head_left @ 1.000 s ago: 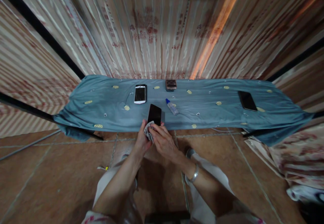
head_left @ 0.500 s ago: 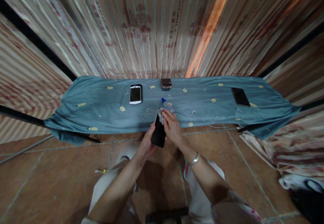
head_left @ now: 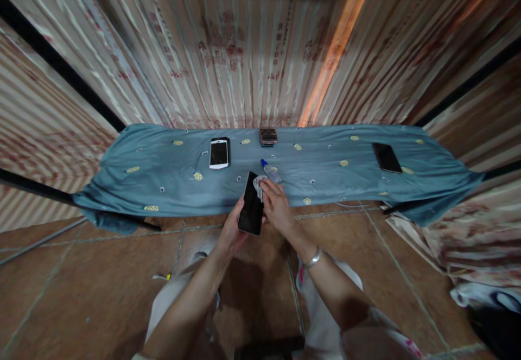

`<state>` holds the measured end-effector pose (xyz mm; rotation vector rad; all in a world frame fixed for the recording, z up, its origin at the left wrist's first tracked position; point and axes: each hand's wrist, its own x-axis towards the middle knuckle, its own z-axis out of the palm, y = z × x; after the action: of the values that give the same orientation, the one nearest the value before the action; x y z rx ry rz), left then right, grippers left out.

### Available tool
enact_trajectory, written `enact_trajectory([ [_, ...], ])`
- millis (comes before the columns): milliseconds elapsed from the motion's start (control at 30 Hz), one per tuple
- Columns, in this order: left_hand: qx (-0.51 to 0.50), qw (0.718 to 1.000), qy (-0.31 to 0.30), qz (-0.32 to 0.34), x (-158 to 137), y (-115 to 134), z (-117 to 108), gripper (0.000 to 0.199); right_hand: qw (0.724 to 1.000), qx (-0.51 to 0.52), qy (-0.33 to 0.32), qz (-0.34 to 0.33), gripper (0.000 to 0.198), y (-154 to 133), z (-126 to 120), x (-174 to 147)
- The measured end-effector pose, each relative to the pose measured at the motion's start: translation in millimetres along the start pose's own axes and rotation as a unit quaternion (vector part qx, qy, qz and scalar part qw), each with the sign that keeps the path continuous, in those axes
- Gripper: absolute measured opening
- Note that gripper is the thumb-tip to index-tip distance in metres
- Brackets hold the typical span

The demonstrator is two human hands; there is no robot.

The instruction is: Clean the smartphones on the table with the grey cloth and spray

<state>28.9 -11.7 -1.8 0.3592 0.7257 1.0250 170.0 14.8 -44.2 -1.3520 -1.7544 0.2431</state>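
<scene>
Black phone (head_left: 250, 213) is being held at the near edge of the blue-draped surface (head_left: 183, 194) — my left fingers (head_left: 239, 206) are gripping its side, open only to its width. My right fingers (head_left: 269, 190) are pinching a pale cloth (head_left: 258, 185), nearly together, over its upper face — blue-capped bottle (head_left: 272, 172) is lying just beyond.
</scene>
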Motion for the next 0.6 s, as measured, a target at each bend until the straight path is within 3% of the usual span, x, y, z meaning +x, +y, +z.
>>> enact_trajectory([
  [133, 0.025, 0.998, 0.007, 0.062, 10, -3, -5, 0.032, 0.999, 0.033, -0.019, 0.003, 0.041, -12, 4, -8],
  [233, 0.108, 0.985, 0.02, 0.132, 19, -7, -11, 0.045, 0.995, 0.09, -0.03, 0.033, 0.039, -20, 9, -12],
  [400, 0.32, 0.923, 0.033, 0.209, 25, -13, -20, 0.057, 0.962, 0.244, -0.019, 0.124, 0.037, -23, 9, -9],
  [600, 0.446, 0.851, -0.015, 0.278, 25, -17, -22, 0.052, 0.918, 0.341, -0.034, 0.201, 0.031, -15, 2, -4],
])
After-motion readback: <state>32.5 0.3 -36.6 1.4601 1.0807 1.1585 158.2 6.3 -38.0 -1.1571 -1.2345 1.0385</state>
